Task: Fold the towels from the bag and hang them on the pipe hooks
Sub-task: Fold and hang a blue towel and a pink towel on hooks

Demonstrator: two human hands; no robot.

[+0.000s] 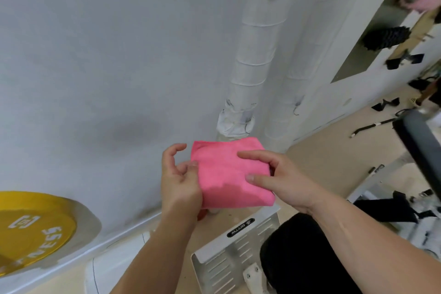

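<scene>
From your head camera, you hold a pink towel [229, 172] folded into a compact square, up in the air in front of the white wall [107, 55]. Your left hand [180, 180] pinches the towel's left edge between thumb and fingers, the index finger curled free above. Your right hand [276, 178] grips the right edge, thumb and index finger laid across the top face and the other fingers tucked beneath. Just behind the towel stand 2 white wrapped pipes [253, 55], each with a small dark hook [296, 108] low down. A yellow weight plate [31, 229] leans at your lower left, and a slotted metal footplate [229, 250] sits below your hands.
</scene>
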